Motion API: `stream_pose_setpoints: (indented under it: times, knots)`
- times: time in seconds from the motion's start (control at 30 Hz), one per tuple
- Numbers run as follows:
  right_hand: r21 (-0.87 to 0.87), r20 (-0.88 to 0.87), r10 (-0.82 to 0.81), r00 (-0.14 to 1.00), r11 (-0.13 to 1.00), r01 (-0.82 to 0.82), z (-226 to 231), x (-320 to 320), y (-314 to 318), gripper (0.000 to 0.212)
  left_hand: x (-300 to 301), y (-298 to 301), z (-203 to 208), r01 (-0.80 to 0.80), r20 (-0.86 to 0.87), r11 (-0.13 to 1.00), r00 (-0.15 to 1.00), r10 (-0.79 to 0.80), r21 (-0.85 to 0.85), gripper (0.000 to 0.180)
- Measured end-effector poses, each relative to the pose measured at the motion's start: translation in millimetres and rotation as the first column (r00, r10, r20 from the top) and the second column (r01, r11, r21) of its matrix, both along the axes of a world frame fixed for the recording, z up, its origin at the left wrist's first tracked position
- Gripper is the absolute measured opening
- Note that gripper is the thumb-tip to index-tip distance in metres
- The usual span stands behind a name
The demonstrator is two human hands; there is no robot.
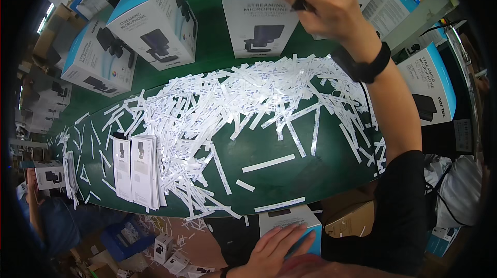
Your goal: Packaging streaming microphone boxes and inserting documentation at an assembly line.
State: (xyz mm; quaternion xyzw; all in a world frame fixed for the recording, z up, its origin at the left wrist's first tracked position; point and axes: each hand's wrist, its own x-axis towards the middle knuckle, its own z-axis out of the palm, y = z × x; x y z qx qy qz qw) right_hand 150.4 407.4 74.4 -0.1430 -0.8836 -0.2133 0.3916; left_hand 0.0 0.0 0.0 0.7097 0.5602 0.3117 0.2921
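Observation:
My right hand (326, 8) is raised at the far side of the table, by the upper right corner of a white and blue microphone box (254, 32). Its fingers are pinched, with something small and dark between them that I cannot make out. A black band circles that wrist. At the near table edge, my left hand (279, 244) lies with fingers stretched flat on another white and blue box (290, 217) close to my body. Loose white paper strips (248, 91) are heaped between the two hands.
More microphone boxes stand upright at the back left (155, 24) and a tilted one at the right (427, 89). Folded leaflets (140, 172) lie in stacks on the green table (274, 185). Another person's hand (32, 182) is at the far left. A blue bin (127, 236) stands below the edge.

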Motion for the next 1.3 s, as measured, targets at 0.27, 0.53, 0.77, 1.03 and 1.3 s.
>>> stream_pose_setpoints:
  times: [0.27,0.53,0.77,1.03,1.3]
  knots:
    - [0.140,-0.043,0.021,0.999,0.990,-0.014,-18.2,7.4,-8.2,0.042,-0.3,-0.2,-3.1,0.045,-0.002,0.999,0.999,-0.045,-0.002,0.029]
    - [-0.111,0.005,-0.050,0.999,0.993,0.050,-14.3,17.5,-13.4,0.062,-2.5,0.0,-12.6,0.065,0.005,0.994,0.998,-0.066,0.089,0.034]
    - [-0.155,0.080,-0.207,0.975,0.964,0.218,-4.2,6.3,-7.9,0.060,-3.3,-1.7,-0.6,0.087,-0.013,0.996,0.996,-0.087,-0.017,0.030]
    - [-0.020,0.194,-0.487,0.852,0.866,0.500,-0.3,0.4,-9.1,0.064,-15.7,-2.1,-1.5,0.253,-0.049,0.967,0.967,-0.251,0.040,0.060]
    - [-0.058,0.110,-0.060,0.992,0.996,0.067,36.5,-135.5,-5.9,0.053,-18.9,-5.6,-20.0,0.226,0.096,0.957,0.964,-0.246,0.183,0.054]
